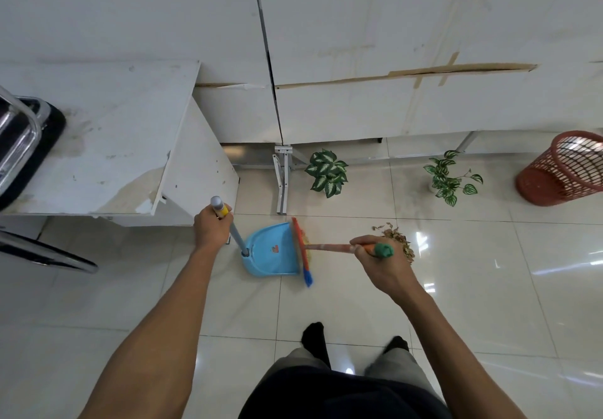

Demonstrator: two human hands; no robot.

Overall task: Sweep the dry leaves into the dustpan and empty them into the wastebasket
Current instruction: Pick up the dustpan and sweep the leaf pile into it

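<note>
The blue dustpan [270, 252] sits on the tiled floor, a small sticker showing on its inside, with the broom [301, 249] head lying across its open mouth. The red mesh wastebasket [561, 174] stands well right of the dustpan, by the wall; its contents cannot be told. The left hand [212, 229] has its fingers curled round the dustpan's upright pole [235, 232]. The right hand [381, 265] has its fingers wrapped round the broom handle near its green cap. The dry leaves [396, 237] lie heaped right of the dustpan, just beyond the right hand.
</note>
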